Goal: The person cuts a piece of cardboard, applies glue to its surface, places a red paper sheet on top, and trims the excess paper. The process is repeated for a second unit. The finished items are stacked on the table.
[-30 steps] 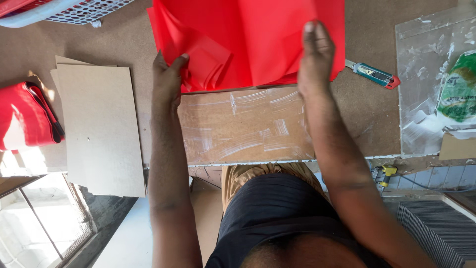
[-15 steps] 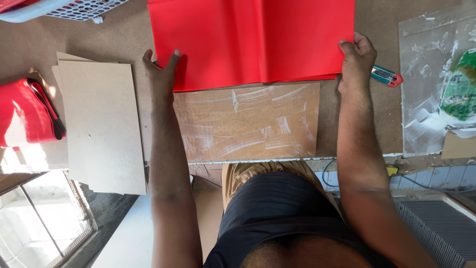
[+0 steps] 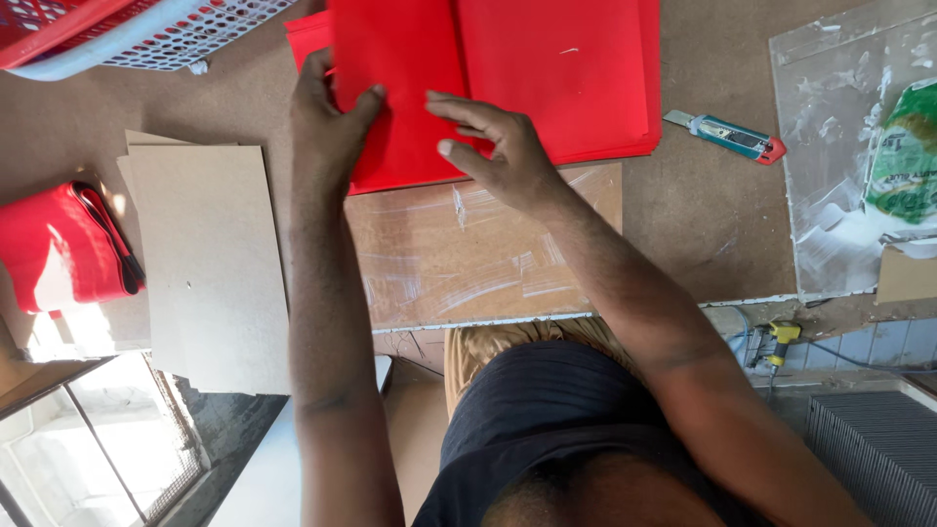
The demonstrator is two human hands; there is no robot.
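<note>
A stack of red paper sheets lies on the brown worktable, partly over a glue-smeared board. My left hand grips the left edge of a folded red sheet, thumb on top. My right hand rests on that same sheet with fingers spread, pressing near its middle and lower edge.
A pile of grey cardboard sheets lies to the left, with a red folded bundle beyond it. A teal utility knife sits right of the red stack. A clear plastic sheet with a green packet is far right; a white-and-red basket top left.
Both hands held the wide red sheet by its lower corners; now the sheet is folded narrower and my right hand has moved left to press on it beside my left hand.
</note>
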